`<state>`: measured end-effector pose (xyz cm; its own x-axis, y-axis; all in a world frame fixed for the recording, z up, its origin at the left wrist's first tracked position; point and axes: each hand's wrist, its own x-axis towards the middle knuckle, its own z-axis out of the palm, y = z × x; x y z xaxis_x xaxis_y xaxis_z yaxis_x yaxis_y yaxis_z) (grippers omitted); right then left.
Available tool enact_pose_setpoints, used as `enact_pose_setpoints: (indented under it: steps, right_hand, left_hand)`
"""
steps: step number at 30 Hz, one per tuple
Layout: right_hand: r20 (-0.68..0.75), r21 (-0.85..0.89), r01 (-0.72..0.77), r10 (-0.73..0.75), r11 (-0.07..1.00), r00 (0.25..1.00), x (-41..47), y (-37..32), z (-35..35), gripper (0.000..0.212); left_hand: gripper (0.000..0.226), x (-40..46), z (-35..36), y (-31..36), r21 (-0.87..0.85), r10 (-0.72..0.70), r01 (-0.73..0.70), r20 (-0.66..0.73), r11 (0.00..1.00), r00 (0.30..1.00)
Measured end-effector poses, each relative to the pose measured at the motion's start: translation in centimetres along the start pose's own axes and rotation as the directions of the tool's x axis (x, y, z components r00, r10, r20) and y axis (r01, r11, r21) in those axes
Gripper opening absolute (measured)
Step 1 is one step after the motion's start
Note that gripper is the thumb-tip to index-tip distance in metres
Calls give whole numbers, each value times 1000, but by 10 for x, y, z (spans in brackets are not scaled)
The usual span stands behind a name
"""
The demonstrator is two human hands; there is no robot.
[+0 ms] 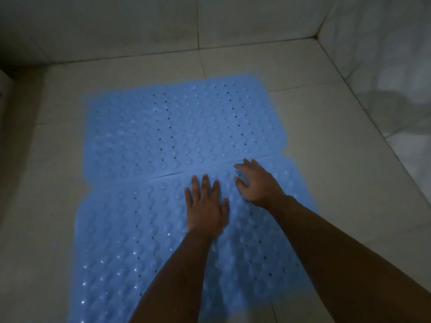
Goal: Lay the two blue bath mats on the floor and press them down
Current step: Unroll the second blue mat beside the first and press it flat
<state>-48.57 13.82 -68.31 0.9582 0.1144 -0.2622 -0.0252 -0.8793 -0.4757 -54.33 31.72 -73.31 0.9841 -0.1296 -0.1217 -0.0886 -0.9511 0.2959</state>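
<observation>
Two blue bubbled bath mats with rows of small holes lie flat on the tiled floor, edge to edge. The far mat (177,127) stretches toward the wall. The near mat (121,248) runs under both of my arms to the bottom of the view. My left hand (206,206) lies palm down on the near mat with its fingers straight, just short of the seam. My right hand (255,183) rests on the near mat beside it, fingers spread and slightly bent, fingertips at the seam between the mats.
Pale floor tiles (326,141) surround the mats. Tiled walls rise at the back (163,24) and on the right (384,66), meeting in a corner at the upper right. A dark edge stands at the far left (9,73).
</observation>
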Motion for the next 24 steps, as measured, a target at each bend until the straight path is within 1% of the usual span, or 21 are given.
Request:
enact_pose_setpoints:
  steps: [3,5,7,11,14,17,21,24]
  right_hand:
    - [-144,107,-15,30,994,989,-3,16,3,45]
    - [-194,90,15,3,996,981,-4,26,9,45]
    - [-223,49,55,-43,997,974,-1,35,13,42]
    - [-234,33,90,-80,995,969,3,34,15,37]
    - [-231,24,79,-72,997,970,4,34,13,36]
    - [-234,19,80,-73,997,970,5,35,12,31]
    - [-209,13,73,-69,997,976,7,35,17,34]
    - [-195,-29,72,-77,997,978,4,37,22,35]
  left_hand:
    - [79,3,27,12,113,39,-41,23,993,999]
    - [82,4,36,13,141,36,-35,-4,989,999]
    - [82,4,36,14,125,46,-45,-4,991,999]
    - [80,3,34,11,100,42,-42,-2,994,999]
    - [81,3,33,10,117,30,-33,20,993,999]
    - [81,3,32,10,100,35,-37,23,994,999]
    - [80,3,32,12,98,36,-37,17,995,999]
    - [81,4,31,12,98,37,-40,32,994,999]
